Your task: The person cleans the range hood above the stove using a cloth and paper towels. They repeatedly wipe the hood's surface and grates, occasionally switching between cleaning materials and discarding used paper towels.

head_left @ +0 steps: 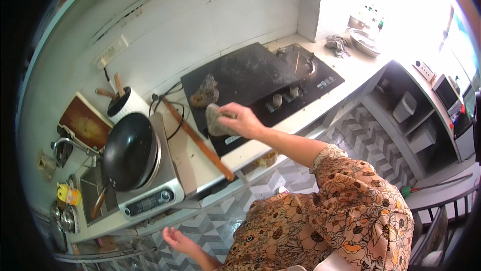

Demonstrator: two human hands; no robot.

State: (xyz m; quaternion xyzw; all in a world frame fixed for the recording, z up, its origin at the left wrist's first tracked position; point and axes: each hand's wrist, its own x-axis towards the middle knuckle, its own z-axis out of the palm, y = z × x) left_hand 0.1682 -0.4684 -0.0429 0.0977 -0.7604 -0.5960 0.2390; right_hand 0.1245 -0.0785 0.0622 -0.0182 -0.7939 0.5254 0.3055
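Note:
My right hand (244, 122) grips a folded grey-green cleaning cloth (217, 121), which is against the near left part of the black glass gas hob (240, 71). Just beyond the cloth lies a crumpled brown and grey scourer or rag (206, 92) on the same glass. Two control knobs (277, 100) stand to the right of my hand. A burner (306, 66) shows at the hob's far right, with a thin stick across it. Held low over the floor, my left hand (180, 240) has nothing in it, its fingers loosely apart.
A black wok (129, 152) sits on a silver induction cooker (171, 175) at the left. Between cooker and hob lies a long wooden stick (199, 141), its end past the counter edge. Black cables (176, 117) loop nearby. A metal basin (363, 42) stands far right.

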